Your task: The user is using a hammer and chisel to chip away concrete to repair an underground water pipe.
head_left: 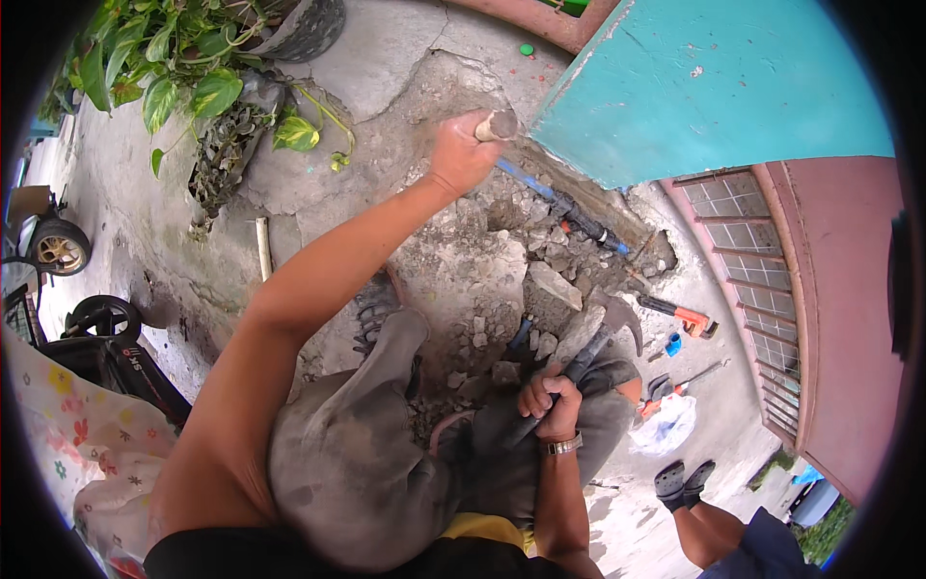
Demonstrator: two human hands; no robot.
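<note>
My left hand (pixel 463 154) reaches out over broken concrete, closed around a short pale cylinder with a round end (pixel 498 125); what it is made of I cannot tell. Just beyond that hand, a blue pipe (pixel 526 177) runs through the dug trench into a black fitting (pixel 582 224). Near my knees my right hand (pixel 554 405), with a watch at its wrist, grips the dark handle of a claw hammer (pixel 586 355). The hammer's head points up and away, over rubble (pixel 555 285). Whether the pale cylinder touches the pipe does not show.
A turquoise wall (pixel 714 87) borders the trench. To the right lie an orange pipe wrench (pixel 683 316), a blue fitting (pixel 672 344) and a clear plastic bag (pixel 666 425). Another person's feet in clogs (pixel 680 482) stand lower right. A potted plant (pixel 217 87) is upper left.
</note>
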